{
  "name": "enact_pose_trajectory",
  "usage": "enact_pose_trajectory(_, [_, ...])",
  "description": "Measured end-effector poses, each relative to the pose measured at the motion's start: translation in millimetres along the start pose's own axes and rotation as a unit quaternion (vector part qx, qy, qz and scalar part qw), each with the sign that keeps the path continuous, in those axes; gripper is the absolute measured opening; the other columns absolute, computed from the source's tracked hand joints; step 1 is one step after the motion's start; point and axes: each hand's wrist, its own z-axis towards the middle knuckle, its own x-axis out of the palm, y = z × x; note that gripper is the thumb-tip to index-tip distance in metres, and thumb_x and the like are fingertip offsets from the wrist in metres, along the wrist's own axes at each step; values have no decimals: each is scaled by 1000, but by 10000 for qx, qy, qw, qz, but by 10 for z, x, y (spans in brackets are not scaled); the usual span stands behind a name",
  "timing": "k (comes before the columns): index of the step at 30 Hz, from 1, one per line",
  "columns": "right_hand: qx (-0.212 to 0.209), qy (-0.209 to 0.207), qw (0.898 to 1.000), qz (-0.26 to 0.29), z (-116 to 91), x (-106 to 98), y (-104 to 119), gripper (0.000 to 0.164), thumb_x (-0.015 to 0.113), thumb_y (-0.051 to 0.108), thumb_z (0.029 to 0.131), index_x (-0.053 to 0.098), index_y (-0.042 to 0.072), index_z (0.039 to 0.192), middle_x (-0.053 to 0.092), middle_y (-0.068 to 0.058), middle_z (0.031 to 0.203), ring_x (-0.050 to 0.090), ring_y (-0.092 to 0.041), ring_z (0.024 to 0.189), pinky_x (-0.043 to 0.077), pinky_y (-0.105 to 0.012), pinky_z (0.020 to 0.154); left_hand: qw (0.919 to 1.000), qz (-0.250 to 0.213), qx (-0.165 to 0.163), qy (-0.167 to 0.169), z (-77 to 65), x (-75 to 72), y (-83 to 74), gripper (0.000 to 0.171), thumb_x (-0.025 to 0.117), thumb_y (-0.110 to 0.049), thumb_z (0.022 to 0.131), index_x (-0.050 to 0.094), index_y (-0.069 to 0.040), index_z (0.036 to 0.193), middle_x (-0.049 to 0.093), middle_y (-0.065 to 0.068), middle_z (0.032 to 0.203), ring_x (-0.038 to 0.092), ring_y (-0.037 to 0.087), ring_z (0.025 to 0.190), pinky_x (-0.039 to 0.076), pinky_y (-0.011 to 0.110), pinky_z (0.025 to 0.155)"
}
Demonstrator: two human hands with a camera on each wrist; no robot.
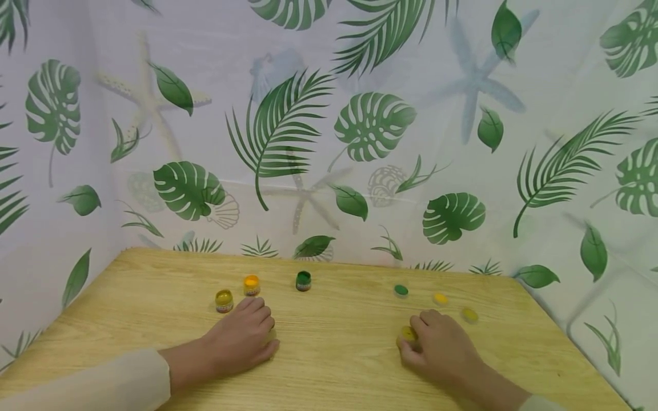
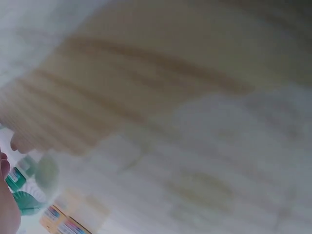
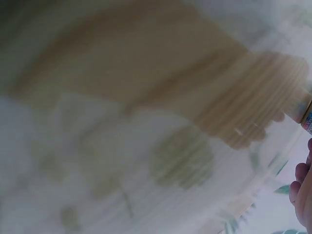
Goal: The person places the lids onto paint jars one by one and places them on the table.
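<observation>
The right hand (image 1: 439, 345) grips a small yellow jar (image 1: 408, 334) between thumb and fingers at the table's (image 1: 334, 365) near right, probably to steady it. The left hand (image 1: 241, 337) is bent, its grasp hidden, so I cannot tell if it holds anything. Farther off, olive (image 1: 224, 301), orange (image 1: 251, 285) and green jars (image 1: 303, 281) stand uncapped and upright, likely against spilling, their lids (image 1: 401, 291) apart at right.

No text is legible: the small jars (image 1: 224, 302) bear print too tiny to read.
</observation>
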Motion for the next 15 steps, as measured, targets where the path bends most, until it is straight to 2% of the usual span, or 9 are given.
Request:
enact_pose_trajectory(5, [363, 340, 9987, -125, -120, -35, -177, 29, 67, 38, 83, 45, 23, 70, 32, 12, 65, 29, -6, 60, 31, -25, 57, 9999, 133, 32, -22, -100, -32, 83, 28, 63, -38, 92, 65, -12, 84, 58, -1, 82, 44, 18, 81, 41, 37, 86])
enact_pose_trajectory(8, [589, 492, 9969, -145, -189, -50, -277, 28, 67, 38, 84, 47, 23, 71, 34, 12, 65, 31, -7, 60, 33, -25, 57, 9998, 149, 27, -146, -174, -40, 151, 26, 66, -36, 90, 65, -11, 84, 57, 0, 82, 44, 18, 81, 42, 37, 84])
enact_pose_trajectory(15, [1225, 938, 9879, -122, -320, -121, -494, 28, 66, 38, 87, 51, 19, 73, 41, 7, 67, 40, -11, 63, 37, -31, 59, 9987, 76, -249, -438, -344, -61, 313, 24, 71, -32, 86, 65, -9, 83, 61, 2, 85, 54, 23, 89, 45, 42, 90])
